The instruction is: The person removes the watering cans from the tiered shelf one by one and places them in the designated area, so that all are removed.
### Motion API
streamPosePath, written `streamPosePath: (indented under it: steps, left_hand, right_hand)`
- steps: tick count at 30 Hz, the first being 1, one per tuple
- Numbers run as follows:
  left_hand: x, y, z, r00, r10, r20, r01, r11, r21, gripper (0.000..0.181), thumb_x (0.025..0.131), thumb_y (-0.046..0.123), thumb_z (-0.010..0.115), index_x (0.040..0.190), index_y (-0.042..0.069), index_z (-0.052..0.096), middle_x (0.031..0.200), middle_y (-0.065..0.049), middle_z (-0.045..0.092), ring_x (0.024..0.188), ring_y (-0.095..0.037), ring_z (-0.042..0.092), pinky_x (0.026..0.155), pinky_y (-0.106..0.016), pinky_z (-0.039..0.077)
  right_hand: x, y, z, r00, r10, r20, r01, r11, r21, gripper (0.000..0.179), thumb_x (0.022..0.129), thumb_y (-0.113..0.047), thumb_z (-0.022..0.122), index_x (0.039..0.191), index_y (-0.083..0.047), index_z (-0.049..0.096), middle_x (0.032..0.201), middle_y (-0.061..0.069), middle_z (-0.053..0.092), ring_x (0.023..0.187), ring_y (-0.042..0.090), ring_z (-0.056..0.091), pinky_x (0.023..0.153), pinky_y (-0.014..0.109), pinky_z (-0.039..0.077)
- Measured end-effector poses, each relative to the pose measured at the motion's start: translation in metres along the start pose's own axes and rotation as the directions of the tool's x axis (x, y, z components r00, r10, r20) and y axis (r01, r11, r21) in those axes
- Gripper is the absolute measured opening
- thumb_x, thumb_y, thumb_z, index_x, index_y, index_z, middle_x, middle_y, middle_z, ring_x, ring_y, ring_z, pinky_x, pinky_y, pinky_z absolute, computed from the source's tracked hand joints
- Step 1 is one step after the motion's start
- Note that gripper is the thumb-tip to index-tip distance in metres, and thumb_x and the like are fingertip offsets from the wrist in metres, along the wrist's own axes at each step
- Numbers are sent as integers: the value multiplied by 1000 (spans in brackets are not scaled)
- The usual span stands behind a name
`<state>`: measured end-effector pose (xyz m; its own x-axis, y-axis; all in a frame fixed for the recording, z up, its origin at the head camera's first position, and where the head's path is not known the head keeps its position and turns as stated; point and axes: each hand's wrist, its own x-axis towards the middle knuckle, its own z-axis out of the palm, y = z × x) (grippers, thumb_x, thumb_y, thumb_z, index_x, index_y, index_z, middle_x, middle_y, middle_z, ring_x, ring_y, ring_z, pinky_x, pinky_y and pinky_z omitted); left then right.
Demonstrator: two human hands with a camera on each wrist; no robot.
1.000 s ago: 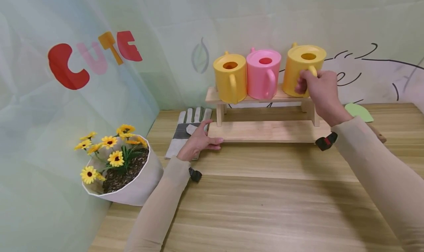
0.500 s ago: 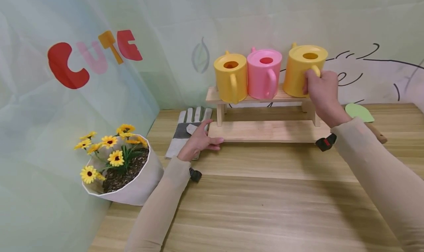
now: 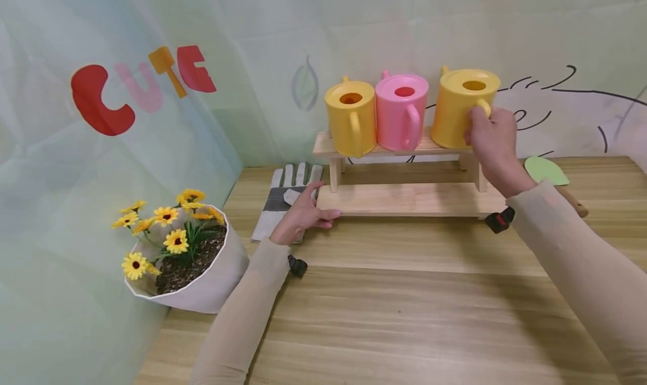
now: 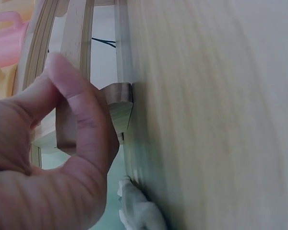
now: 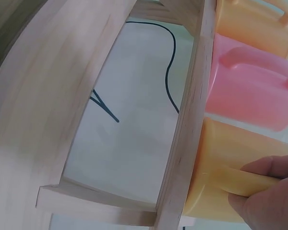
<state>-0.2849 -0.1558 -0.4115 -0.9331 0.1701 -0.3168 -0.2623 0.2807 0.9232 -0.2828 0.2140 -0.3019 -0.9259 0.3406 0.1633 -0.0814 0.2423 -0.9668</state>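
My right hand (image 3: pixel 495 143) pinches the handle of the right yellow watering can (image 3: pixel 455 112), which stands upright on the upper board of a two-tier wooden stand (image 3: pixel 404 198). In the right wrist view the thumb and a finger close round that handle (image 5: pixel 242 182). A pink watering can (image 3: pixel 399 115) and another yellow watering can (image 3: pixel 343 123) stand side by side to its left, handles toward me; a gap separates the pink one from the held one. My left hand (image 3: pixel 305 212) grips the left end of the lower board, fingers curled round its edge in the left wrist view (image 4: pixel 84 115).
A grey-white work glove (image 3: pixel 268 216) lies beside the left hand. At the left stands a white pot (image 3: pixel 229 267) of yellow flowers. A green leaf-shaped piece (image 3: pixel 546 170) and a brown handle (image 3: pixel 574 202) lie right of the stand. A printed cloth hangs behind.
The right yellow watering can has turned slightly on the board: its handle has swung right with my right hand, its spout left. My left hand has stayed on the stand.
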Motion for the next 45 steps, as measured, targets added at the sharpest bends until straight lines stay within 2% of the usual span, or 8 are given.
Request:
streamPosePath:
  steps: [6, 12, 17, 26, 33, 39, 45]
  left_hand:
    - [2, -2, -1, 1000, -4, 8, 4, 1000, 6, 100, 96, 0, 82, 173, 20, 22, 97, -13, 69, 60, -11, 67, 58, -20, 60]
    - [4, -2, -2, 1000, -2, 18, 3, 1000, -12, 101, 96, -1, 81, 174, 20, 21, 96, -13, 70, 59, -11, 67, 57, -20, 60]
    - [2, 0, -1, 1000, -4, 20, 4, 1000, -13, 100, 97, -1, 81, 174, 20, 20, 96, -13, 71, 59, -11, 67, 57, -19, 60]
    - [2, 0, 0, 1000, -12, 10, 12, 1000, -8, 100, 97, 0, 81, 173, 22, 21, 97, -14, 72, 60, -11, 68, 58, -20, 60]
    - [5, -2, -1, 1000, -16, 7, 16, 1000, -16, 99, 97, -1, 80, 173, 20, 22, 99, -15, 71, 60, -11, 68, 57, -20, 60]
    - [6, -3, -1, 1000, -13, 3, 13, 1000, -17, 98, 97, -1, 80, 173, 20, 22, 94, -12, 71, 60, -10, 67, 58, -19, 60]
    - [3, -2, -1, 1000, -7, 8, 6, 1000, 3, 99, 97, 0, 80, 173, 21, 21, 90, -9, 72, 59, -10, 67, 58, -19, 60]
  right_hand:
    - [-6, 1, -4, 1000, -17, 2, 17, 1000, -21, 37, 110, -27, 43, 78, -12, 54, 59, -13, 50, 64, 12, 50, 57, 25, 42]
    - [-15, -1, -8, 999, -46, -5, 46, 999, -21, 38, 109, -26, 44, 74, -13, 52, 57, -12, 48, 61, 12, 48, 54, 26, 38]
    - [-22, -2, -11, 998, -58, -15, 58, 998, -6, 41, 108, -25, 45, 69, -15, 51, 55, -12, 47, 60, 13, 47, 55, 26, 39]
    - [-40, -2, -19, 996, -84, -11, 84, 996, 37, 42, 109, -21, 47, 67, -16, 48, 55, -11, 44, 57, 13, 43, 55, 25, 40]
    - [-56, 1, -28, 998, -65, -10, 65, 993, 103, 44, 109, -20, 49, 66, -15, 47, 56, -10, 42, 58, 13, 41, 56, 25, 38]
    - [-70, 5, -40, 998, -56, 13, 53, 982, 180, 44, 109, -17, 51, 65, -12, 47, 58, -6, 42, 59, 15, 39, 56, 26, 35]
    - [-85, 11, -50, 996, -80, 32, 73, 979, 189, 43, 110, -15, 51, 67, -7, 49, 58, -5, 45, 58, 15, 39, 55, 25, 35]
